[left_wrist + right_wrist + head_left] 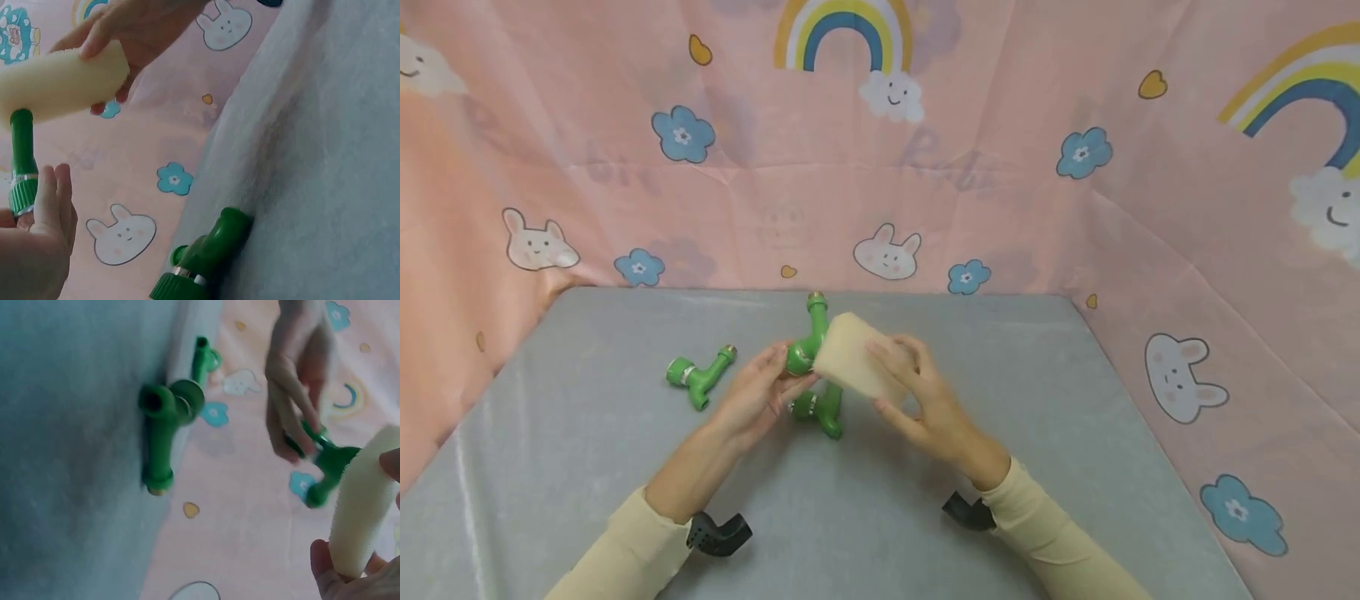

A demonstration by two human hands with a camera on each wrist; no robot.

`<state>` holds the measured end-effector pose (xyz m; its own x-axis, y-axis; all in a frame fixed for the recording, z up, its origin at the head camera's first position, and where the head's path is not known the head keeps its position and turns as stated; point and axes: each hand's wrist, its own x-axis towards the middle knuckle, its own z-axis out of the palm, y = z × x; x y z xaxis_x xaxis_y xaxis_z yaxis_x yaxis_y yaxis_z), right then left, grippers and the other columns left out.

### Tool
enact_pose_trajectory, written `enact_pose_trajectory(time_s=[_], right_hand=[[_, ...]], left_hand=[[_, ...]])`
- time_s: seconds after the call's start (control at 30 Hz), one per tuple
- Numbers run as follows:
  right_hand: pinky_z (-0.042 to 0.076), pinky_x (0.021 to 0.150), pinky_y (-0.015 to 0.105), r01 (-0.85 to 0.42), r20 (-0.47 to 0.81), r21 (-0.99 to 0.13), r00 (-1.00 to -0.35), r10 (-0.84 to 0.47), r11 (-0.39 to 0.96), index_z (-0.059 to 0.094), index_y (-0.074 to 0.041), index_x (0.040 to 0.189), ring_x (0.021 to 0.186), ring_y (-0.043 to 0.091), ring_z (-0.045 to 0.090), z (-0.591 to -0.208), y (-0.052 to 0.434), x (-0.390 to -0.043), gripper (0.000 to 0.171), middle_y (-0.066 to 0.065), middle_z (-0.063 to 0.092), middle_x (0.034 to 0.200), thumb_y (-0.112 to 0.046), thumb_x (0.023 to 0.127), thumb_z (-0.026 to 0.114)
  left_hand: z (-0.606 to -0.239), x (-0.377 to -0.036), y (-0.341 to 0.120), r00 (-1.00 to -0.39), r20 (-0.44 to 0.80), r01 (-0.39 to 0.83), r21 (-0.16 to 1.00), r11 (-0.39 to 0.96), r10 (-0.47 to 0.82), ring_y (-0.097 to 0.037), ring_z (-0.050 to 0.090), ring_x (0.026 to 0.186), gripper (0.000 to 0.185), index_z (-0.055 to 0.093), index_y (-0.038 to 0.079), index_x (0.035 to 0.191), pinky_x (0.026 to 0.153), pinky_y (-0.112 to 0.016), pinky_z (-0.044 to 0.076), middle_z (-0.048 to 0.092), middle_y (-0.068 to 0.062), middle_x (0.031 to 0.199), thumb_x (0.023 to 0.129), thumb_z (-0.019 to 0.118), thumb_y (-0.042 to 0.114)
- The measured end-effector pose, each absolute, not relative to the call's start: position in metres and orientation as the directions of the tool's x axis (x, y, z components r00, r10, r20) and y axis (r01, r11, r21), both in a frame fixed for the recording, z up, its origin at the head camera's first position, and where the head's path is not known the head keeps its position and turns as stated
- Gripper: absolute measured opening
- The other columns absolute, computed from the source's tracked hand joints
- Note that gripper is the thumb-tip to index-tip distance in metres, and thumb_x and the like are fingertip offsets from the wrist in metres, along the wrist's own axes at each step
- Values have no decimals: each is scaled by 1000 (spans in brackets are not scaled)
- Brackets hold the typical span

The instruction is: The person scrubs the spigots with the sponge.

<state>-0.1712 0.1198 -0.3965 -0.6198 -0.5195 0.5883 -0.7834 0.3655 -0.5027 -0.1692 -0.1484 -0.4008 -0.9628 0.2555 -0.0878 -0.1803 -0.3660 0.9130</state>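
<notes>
My left hand (758, 398) grips a green faucet (803, 352) by its round knob end, above the table. The faucet's brass-threaded end points away from me. My right hand (934, 410) holds a thick cream-coloured sponge (859, 360) between thumb and fingers. In the left wrist view, the sponge (59, 84) meets the spout of the held faucet (23, 150). The sponge hides part of the faucet in the head view. Below them, a second green faucet (829, 410) rests on the table, partly covered.
A third green faucet (702, 377) lies on the grey table (1030, 392), left of my left hand. Black curved pieces (721, 535) stick out by both wrists. Pink printed cloth (1000, 208) walls the back and sides.
</notes>
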Motion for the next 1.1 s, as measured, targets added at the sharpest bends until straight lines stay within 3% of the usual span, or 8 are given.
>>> enact_pose_trajectory(time_s=[0.1, 0.27, 0.37, 0.53, 0.7, 0.87, 0.93, 1.1], right_hand=[[57, 87, 47, -795, 601, -487, -606, -521, 362, 42, -26, 155, 122, 38, 51, -400, 116, -168, 70, 23, 37, 147, -9, 93, 70], [57, 88, 49, -774, 590, -497, -633, -501, 391, 44, -24, 154, 120, 39, 52, -402, 116, -171, 69, 24, 37, 147, -6, 93, 69], [56, 89, 51, -754, 577, -502, -657, -485, 425, 45, -21, 153, 122, 40, 51, -403, 119, -176, 66, 24, 37, 146, -5, 94, 68], [53, 92, 50, -694, 530, -640, -709, -465, 330, 34, -14, 158, 124, 37, 48, -399, 123, -178, 65, 23, 35, 150, -7, 99, 59], [51, 98, 51, -579, 429, -792, -752, -501, 191, 24, -15, 162, 130, 34, 45, -393, 124, -175, 57, 21, 36, 156, -14, 108, 41], [48, 87, 37, -542, 368, -818, -749, -551, 192, 34, -10, 158, 113, 27, 49, -391, 125, -173, 50, 21, 49, 146, -13, 108, 39], [47, 89, 37, -519, 342, -834, -752, -564, 187, 36, -9, 157, 114, 26, 49, -393, 126, -173, 49, 21, 49, 145, -12, 108, 40], [47, 91, 40, -482, 258, -837, -764, -591, 258, 39, -15, 156, 116, 28, 48, -394, 130, -177, 49, 18, 46, 147, -15, 108, 42]], left_hand=[[-401, -168, -146, -937, -84, -232, 877, -422, 340, -9, 70, 109, 51, 26, -7, 153, 101, -21, 55, 70, 3, 120, 112, 30, 23], [-400, -166, -151, -919, -39, -259, 809, -528, 391, -7, 68, 101, 36, 54, 7, 136, 94, -17, 58, 70, 1, 114, 111, 33, 24], [-399, -167, -154, -917, -9, -247, 798, -550, 399, -6, 68, 95, 32, 62, 16, 125, 88, -14, 58, 70, 2, 108, 111, 35, 27], [-402, -171, -155, -906, 3, -197, 883, -426, 424, -8, 67, 101, 30, 55, 19, 133, 89, -16, 55, 68, 5, 114, 110, 40, 30], [-405, -171, -149, -894, 54, -79, 958, -276, 444, -9, 68, 106, 28, 52, 15, 135, 86, -19, 57, 67, 8, 121, 108, 49, 20], [-404, -169, -150, -912, 130, 39, 972, -233, 388, -3, 60, 106, 30, 63, 28, 124, 85, -19, 57, 60, 13, 129, 105, 52, 7], [-402, -168, -153, -928, 146, 70, 972, -225, 344, -3, 60, 105, 31, 63, 30, 123, 85, -20, 57, 59, 12, 127, 105, 52, 8], [-398, -171, -160, -957, 157, 98, 966, -240, 243, -4, 63, 95, 32, 60, 20, 134, 80, -19, 57, 60, 12, 126, 106, 51, 9]])
